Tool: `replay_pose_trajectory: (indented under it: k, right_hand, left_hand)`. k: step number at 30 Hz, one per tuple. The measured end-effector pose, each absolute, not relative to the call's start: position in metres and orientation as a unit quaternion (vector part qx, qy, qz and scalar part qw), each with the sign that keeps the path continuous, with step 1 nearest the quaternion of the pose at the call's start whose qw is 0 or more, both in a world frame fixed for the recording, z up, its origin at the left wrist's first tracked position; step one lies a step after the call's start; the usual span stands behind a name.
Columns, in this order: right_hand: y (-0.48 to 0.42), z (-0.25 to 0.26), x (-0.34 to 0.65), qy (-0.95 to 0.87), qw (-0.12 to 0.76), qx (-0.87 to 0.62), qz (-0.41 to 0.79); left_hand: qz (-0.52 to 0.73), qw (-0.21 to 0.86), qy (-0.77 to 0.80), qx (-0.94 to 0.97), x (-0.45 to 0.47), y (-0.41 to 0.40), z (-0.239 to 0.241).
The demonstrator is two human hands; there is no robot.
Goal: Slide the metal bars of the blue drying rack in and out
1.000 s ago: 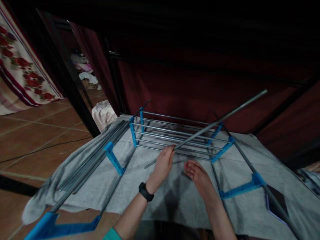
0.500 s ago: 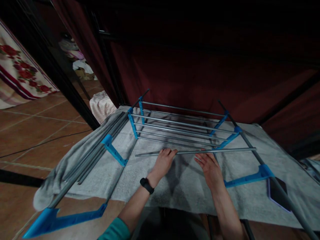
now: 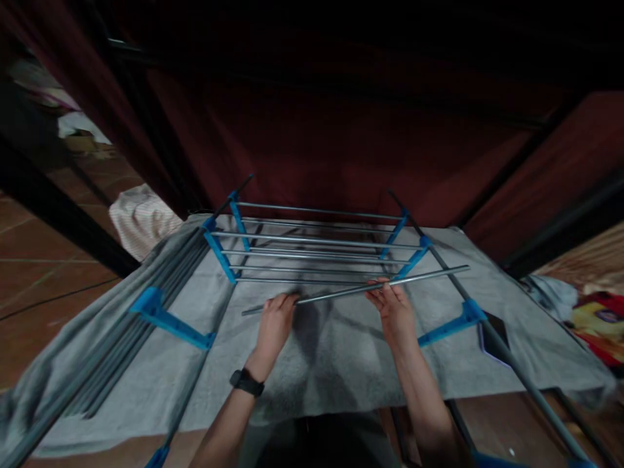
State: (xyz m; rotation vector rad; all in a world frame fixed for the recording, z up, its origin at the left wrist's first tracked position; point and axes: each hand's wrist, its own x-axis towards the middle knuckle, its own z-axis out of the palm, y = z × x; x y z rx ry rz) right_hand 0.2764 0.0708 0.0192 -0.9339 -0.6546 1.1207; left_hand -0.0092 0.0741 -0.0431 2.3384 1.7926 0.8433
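Seen from above, the left hand [image 3: 273,318] and right hand [image 3: 394,311] each curl their fingers around a metal rod [image 3: 341,293] just above a grey cloth [image 3: 341,370], beside far blue brackets [image 3: 221,253] already joined by rods, while the nearer blue brackets [image 3: 168,320] stand bare and spare rods [image 3: 110,367] lie at left.

A single head-worn camera looks forward and down, close over the rack [image 3: 316,244] on the floor.

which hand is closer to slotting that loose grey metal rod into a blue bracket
Right, probably: the right hand grips the thin grey metal rod beside the blue plastic bracket; the left hand sits farther from any bracket.
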Motion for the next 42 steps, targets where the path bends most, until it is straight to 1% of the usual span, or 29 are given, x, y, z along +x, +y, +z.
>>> replay_pose_trajectory:
  k: [6,9,12,16,19,24,30,35,42]
  right_hand:
    - [0.078,0.029,0.283,-0.275,0.716,-0.412,0.491]
    - [0.080,0.034,0.287,-0.267,0.725,-0.407,0.488]
    - [0.084,0.040,0.292,-0.263,0.735,-0.404,0.477]
    - [0.090,0.040,0.298,-0.260,0.742,-0.406,0.466]
    - [0.095,0.025,0.300,-0.254,0.736,-0.411,0.474]
    - [0.098,-0.027,0.301,-0.183,0.720,-0.446,0.499]
    - [0.091,-0.081,0.300,-0.115,0.703,-0.484,0.508]
    - [0.090,-0.102,0.301,-0.094,0.697,-0.501,0.505]
    - [0.091,-0.114,0.311,-0.114,0.699,-0.505,0.493]
  left_hand:
    - [0.322,0.023,0.601,0.731,-0.055,0.071,-0.072]
    - [0.324,0.010,0.610,0.723,-0.077,0.065,-0.085]
    - [0.312,-0.003,0.630,0.711,-0.091,0.062,-0.086]
    - [0.265,-0.034,0.692,0.671,-0.094,0.060,-0.073]
    - [0.235,-0.048,0.709,0.663,-0.089,0.059,-0.066]
    - [0.202,-0.086,0.713,0.666,-0.088,0.057,-0.069]
    - [0.160,-0.075,0.688,0.704,-0.096,0.057,-0.079]
    - [0.141,-0.065,0.690,0.707,-0.096,0.064,-0.086]
    - [0.119,-0.062,0.692,0.709,-0.093,0.066,-0.097]
